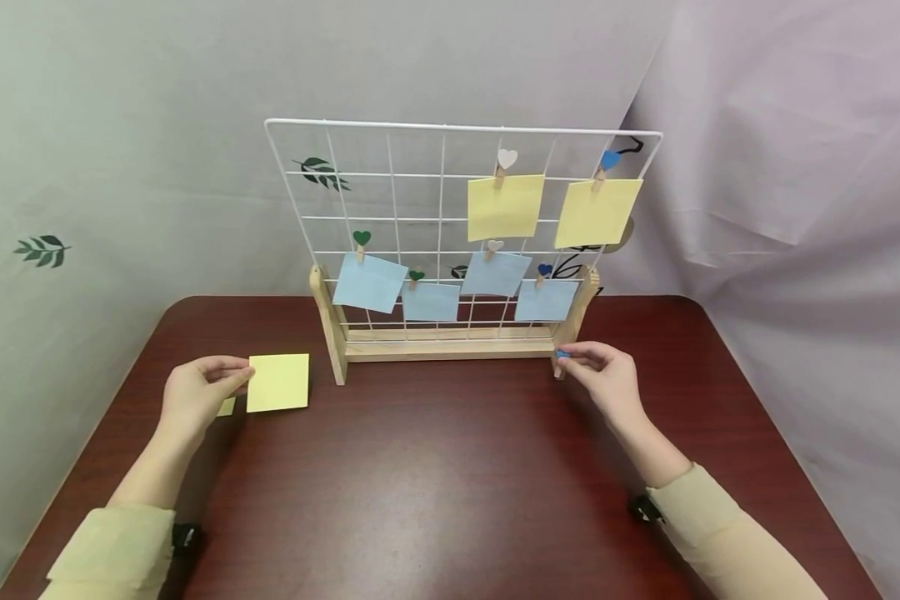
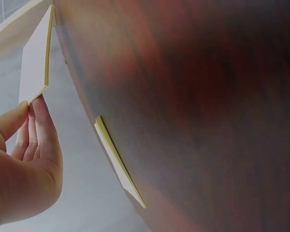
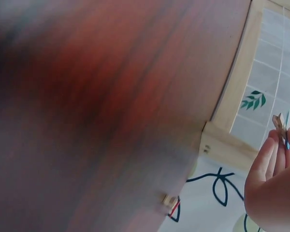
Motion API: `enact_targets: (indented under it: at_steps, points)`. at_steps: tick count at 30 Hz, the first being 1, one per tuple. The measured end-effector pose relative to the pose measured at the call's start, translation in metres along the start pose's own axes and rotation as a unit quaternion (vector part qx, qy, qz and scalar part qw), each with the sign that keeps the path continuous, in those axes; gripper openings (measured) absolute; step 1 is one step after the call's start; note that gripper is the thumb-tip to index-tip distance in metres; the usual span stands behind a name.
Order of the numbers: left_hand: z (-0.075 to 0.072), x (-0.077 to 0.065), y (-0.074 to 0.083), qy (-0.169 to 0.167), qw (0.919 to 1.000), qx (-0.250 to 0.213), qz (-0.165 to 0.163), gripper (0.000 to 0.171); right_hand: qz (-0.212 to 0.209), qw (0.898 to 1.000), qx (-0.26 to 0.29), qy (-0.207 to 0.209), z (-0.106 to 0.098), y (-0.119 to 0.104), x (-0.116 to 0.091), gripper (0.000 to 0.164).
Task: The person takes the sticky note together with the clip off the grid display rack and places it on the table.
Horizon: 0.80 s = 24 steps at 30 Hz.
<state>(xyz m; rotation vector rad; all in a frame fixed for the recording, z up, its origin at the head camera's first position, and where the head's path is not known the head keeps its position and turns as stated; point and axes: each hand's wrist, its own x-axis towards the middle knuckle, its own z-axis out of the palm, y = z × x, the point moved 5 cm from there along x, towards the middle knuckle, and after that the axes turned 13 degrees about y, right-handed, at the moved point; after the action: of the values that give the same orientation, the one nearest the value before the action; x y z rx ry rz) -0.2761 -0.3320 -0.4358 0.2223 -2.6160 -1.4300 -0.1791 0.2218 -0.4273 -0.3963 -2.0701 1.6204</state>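
Note:
My left hand (image 1: 202, 390) pinches a yellow sticky note (image 1: 278, 382) by its left edge, above the table at the left. Beneath that hand lies a stack of yellow sticky notes (image 2: 117, 162), mostly hidden in the head view. My right hand (image 1: 607, 379) pinches a small wooden clothespin (image 3: 279, 126) with a blue heart, close to the right foot of the stand. A white wire grid (image 1: 441, 200) stands between the hands. Two yellow notes (image 1: 598, 214) hang at its upper right, and several blue notes (image 1: 431, 302) hang lower down, each under a heart clothespin (image 1: 362, 240).
The grid rests in a wooden stand (image 1: 450, 350) at the back of the dark red table (image 1: 420, 467). Another clothespin (image 3: 169, 200) with a bit of red lies near the table's edge in the right wrist view. A pale curtain (image 1: 120, 150) hangs behind.

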Motion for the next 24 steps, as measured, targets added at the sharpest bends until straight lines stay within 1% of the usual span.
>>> enact_targets:
  at_steps: [10,15,18,22,24]
  points:
    - [0.001,0.009,-0.006,-0.01,0.9995,0.029,-0.002,0.037,-0.001,1.0,-0.031,0.005,-0.017,0.007,0.005,0.028]
    - [0.0,0.012,-0.011,-0.014,0.9985,0.052,0.003,0.038,0.018,0.999,-0.047,0.003,-0.027,0.011,0.006,0.03]
    - [-0.001,0.013,-0.012,-0.014,0.9978,0.064,0.006,0.038,0.019,0.999,-0.049,0.001,-0.034,0.012,0.008,0.029]
    - [-0.003,0.015,-0.01,-0.01,0.9963,0.084,0.014,0.038,0.012,0.999,-0.035,0.001,-0.041,0.015,0.011,0.027]
    - [-0.004,0.015,-0.01,-0.009,0.9952,0.095,0.019,0.037,0.013,0.999,-0.041,0.004,-0.045,0.017,0.012,0.028]
